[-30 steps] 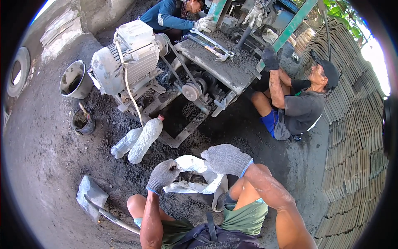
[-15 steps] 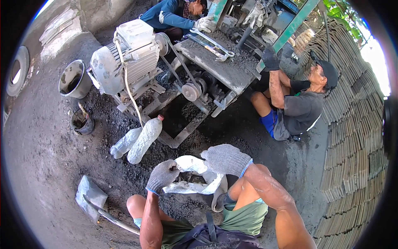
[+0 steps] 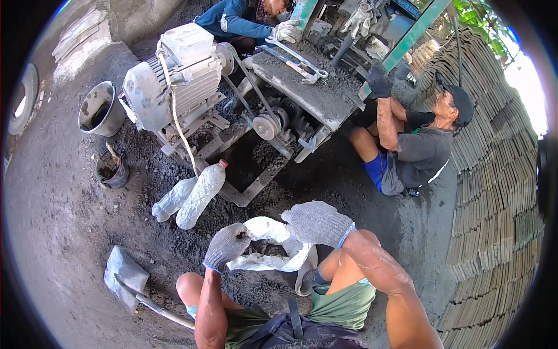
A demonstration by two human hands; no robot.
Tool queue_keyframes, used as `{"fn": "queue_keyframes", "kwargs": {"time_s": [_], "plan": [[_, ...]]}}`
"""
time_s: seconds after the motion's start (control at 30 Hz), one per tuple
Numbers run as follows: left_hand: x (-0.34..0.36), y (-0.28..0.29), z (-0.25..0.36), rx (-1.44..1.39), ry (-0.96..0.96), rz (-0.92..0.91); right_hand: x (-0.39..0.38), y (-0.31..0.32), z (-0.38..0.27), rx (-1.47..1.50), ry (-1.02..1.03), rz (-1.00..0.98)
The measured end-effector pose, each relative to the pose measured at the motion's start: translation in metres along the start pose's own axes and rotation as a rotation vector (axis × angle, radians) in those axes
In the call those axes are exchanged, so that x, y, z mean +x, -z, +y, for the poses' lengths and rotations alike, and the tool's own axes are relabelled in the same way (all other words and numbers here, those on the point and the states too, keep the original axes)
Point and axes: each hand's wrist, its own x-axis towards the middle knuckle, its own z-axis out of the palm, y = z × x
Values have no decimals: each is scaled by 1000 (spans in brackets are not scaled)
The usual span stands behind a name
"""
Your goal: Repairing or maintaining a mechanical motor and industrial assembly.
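A white plastic sack (image 3: pixel 297 259) is held between my knees with its mouth spread wide. My left hand (image 3: pixel 225 246), in a grey knit glove with a worn fingertip, pinches the left side of its rim. On the opposite side, my right hand (image 3: pixel 318 224), in a matching glove, grips the rim with its fingers curled over it. Dark objects show inside the mouth, but I cannot make out their kind. Just beyond my left hand, two whitish, dust-coated plastic bottles (image 3: pixel 201 195) lie on the dark gritty ground, one with a red cap.
Ahead stands a belt-driven machine with a grey motor (image 3: pixel 180 78) and wrenches (image 3: pixel 296 58) on its plate. One co-worker (image 3: pixel 427 142) sits at right, another (image 3: pixel 241 23) leans in behind. Buckets (image 3: pixel 104 110) and a shovel (image 3: pixel 126 273) lie left; stacked tiles (image 3: pixel 494 192) line the right.
The surroundings have shifted very slightly left in the view. Both my hands keep their hold on the sack in the same place.
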Motion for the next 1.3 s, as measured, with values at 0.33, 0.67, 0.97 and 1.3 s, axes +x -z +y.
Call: {"fn": "queue_keyframes", "kwargs": {"time_s": [0.33, 0.67, 0.97, 1.3], "plan": [[1, -7, 3, -3, -52, -23, -22, 0, 2, 55, -88, -37], [-7, 3, 3, -48, -16, 45, -12, -3, 4, 15, -21, 45], [-8, 4, 2, -46, 0, 33, -8, -8, 5, 39, 17, 95], [-8, 2, 1, 1, -55, 68, -7, -1, 3, 12, -29, -13]]}}
